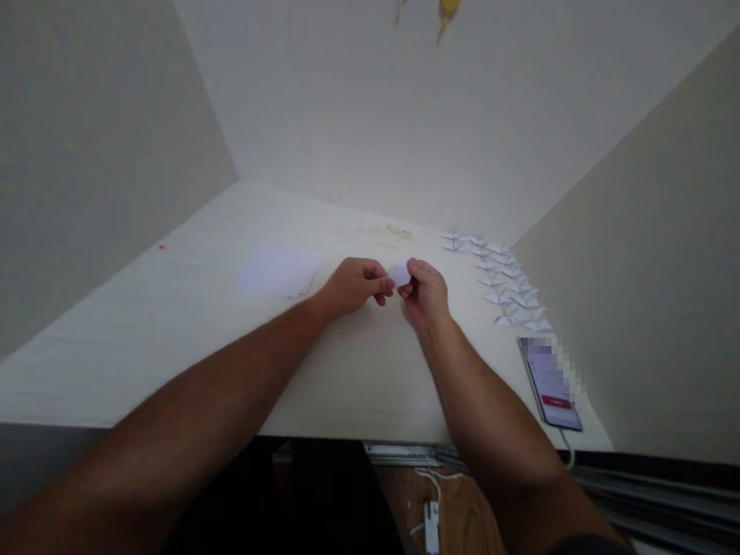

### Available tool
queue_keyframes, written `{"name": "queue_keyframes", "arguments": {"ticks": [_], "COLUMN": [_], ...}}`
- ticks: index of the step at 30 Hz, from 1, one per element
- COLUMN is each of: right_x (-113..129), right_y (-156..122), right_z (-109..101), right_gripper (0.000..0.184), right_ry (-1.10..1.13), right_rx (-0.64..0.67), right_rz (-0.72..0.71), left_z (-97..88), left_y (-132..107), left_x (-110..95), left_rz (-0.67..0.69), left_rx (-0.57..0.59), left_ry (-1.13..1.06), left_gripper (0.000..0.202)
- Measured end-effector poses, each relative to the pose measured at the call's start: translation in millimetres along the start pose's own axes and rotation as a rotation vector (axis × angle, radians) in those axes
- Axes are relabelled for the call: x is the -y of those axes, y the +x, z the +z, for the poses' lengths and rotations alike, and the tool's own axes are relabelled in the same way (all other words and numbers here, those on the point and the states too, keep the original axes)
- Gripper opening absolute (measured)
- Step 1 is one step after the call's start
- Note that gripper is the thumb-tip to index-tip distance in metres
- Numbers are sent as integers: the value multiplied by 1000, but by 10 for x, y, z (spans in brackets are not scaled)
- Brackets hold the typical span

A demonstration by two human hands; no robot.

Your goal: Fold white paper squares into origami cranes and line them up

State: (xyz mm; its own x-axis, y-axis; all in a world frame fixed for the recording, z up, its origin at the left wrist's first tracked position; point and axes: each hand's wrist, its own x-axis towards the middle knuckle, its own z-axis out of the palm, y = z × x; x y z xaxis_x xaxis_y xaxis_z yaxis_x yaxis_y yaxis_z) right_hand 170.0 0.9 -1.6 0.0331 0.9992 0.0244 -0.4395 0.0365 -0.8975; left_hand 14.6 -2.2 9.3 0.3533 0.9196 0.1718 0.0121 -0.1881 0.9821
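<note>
A small piece of folded white paper is held up between my two hands over the middle of the table. My left hand pinches its left edge between thumb and fingertips. On the other side, my right hand grips the paper with the thumb on top and the fingers curled beneath. The paper's exact fold is too small to make out. Left of my hands lie white paper sheets. Several white paper cranes stand in rows to the right of my right hand.
A phone with a cable lies at the right front of the white table. Walls rise at the left, back and right. A small red bit is near the left wall. Below the front edge, a white power strip sits on the floor.
</note>
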Motion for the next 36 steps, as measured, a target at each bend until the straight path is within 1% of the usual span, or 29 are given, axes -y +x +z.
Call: {"name": "queue_keyframes", "arguments": {"ticks": [4,9,12,14,16,18,19,20,21,23,24,26,28,30,32,36], "right_x": [6,33,49,56,60,64,67,71,77,89,94,93,75,46,17,-18], "right_y": [9,12,13,12,14,22,27,34,41,49,48,37,19,4,-1,14], "right_z": [11,14,11,13,15,14,10,3,-6,-26,-33,-37,-24,-4,13,25], "right_gripper": [39,43,46,48,47,45,44,43,42,42,43,43,41,37,35,38], "right_ry": [-50,-51,-56,-74,-94,-105,-107,-109,-108,-110,-117,-138,-148,-132,-116,-140], "right_rx": [-42,-68,-51,-44,-45,-32,-19,0,14,59,89,160,212,221,201,116], "right_rz": [6,11,11,5,4,7,7,8,4,5,9,20,24,17,6,-51], "left_z": [-6,-5,-6,-8,-12,-16,-18,-21,-25,-34,-39,-49,-52,-49,-42,-25], "left_y": [13,7,-4,-14,-23,-26,-21,-13,-2,25,35,43,35,22,17,31], "left_x": [-14,-21,-30,-36,-39,-35,-29,-21,-12,4,8,11,8,3,-3,-22], "left_rz": [4,3,15,34,63,84,81,61,20,-117,-188,-264,-232,-126,-67,-43], "left_rx": [13,21,-14,-48,-93,-138,-146,-146,-151,-160,-138,-80,-72,-110,-156,-306], "left_ry": [17,69,146,236,343,387,356,281,165,-109,-212,-307,-263,-198,-146,-69], "left_gripper": [15,16,17,19,21,22,22,22,25,36,41,38,36,37,37,34]}}
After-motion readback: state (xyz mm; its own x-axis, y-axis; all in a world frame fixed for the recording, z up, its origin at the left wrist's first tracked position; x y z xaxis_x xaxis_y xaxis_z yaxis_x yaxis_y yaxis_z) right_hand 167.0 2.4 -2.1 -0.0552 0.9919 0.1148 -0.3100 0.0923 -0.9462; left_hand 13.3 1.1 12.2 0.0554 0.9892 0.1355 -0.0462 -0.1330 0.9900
